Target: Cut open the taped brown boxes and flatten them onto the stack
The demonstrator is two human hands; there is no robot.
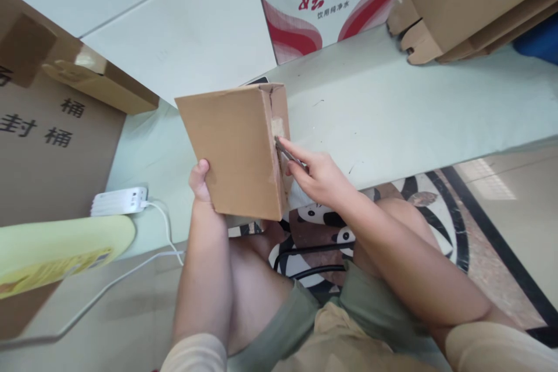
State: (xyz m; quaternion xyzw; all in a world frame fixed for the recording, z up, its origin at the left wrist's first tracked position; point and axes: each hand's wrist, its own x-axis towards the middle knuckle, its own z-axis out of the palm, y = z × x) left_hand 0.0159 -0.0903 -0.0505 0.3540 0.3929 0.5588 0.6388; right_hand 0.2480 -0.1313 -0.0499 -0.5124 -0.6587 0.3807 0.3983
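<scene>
A small brown cardboard box (235, 148) is tilted up on its edge in front of me. My left hand (200, 181) grips its lower left corner, thumb on the front face. My right hand (316, 173) holds a thin dark blade-like tool (288, 154) whose tip touches the box's right side, just below a patch of torn tape. I am seated; my knees and green shorts fill the lower part of the view.
A big brown carton with black characters (47, 145) stands at left, a white power strip (118, 201) with cable before it. A red-and-white water carton (322, 0) and folded cardboard (471, 6) lie at the back. A panda-patterned stool (322, 232) is under me.
</scene>
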